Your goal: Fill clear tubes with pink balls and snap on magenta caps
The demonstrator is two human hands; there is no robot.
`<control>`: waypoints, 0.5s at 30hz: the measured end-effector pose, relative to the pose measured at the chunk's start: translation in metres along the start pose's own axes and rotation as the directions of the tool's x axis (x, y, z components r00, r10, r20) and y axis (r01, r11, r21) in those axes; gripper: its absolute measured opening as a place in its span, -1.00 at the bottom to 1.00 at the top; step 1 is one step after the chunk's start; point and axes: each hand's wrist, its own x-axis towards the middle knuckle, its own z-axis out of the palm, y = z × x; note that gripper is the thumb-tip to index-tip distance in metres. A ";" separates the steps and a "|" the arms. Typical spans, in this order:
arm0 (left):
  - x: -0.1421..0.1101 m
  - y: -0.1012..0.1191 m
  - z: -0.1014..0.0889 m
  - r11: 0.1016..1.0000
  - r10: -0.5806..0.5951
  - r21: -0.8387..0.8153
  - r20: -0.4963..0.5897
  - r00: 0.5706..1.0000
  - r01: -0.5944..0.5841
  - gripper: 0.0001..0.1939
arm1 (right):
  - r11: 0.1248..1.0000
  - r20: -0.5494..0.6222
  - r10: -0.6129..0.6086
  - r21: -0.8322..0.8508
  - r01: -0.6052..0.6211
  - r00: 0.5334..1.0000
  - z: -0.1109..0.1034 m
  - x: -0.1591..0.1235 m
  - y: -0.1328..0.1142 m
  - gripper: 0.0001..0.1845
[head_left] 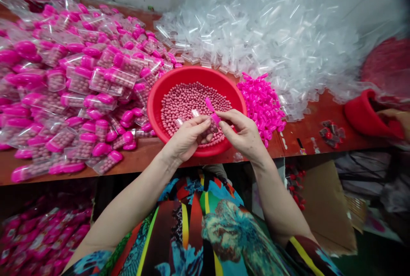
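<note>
A red bowl [160, 96] full of small pink beads [188, 98] sits at the table's front edge. Both my hands meet over its near rim. My left hand [187, 139] is closed around a small clear tube [209, 128] that holds beads. My right hand [245, 133] pinches a pink cap [215, 118] at the tube's mouth. Another pink cap [209, 104] lies on the beads just beyond.
Several filled, pink-capped tubes [73, 83] are heaped on the left of the wooden table [307, 133]. Loose pink caps [261, 101] lie right of the bowl, with empty clear tubes [269, 36] piled behind. A red container [365, 115] stands at far right beside another person's hand [399, 118].
</note>
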 end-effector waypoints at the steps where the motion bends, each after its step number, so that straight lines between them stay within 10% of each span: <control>1: 0.000 -0.001 0.001 1.000 0.010 0.010 -0.010 1.000 -0.010 -0.74 | 1.000 -0.005 -0.020 -0.007 0.020 1.000 0.002 -0.001 0.001 -0.74; 10: 0.001 -0.005 0.007 0.980 0.174 0.118 -0.103 0.979 -0.162 -0.69 | 0.975 -0.079 -0.123 -0.193 0.106 0.989 0.028 -0.012 0.007 -0.62; 15: -0.002 -0.002 0.007 0.981 0.067 0.185 -0.032 0.997 -0.060 -0.69 | 0.965 -0.051 0.194 0.188 -0.181 0.980 0.015 0.011 0.012 -0.63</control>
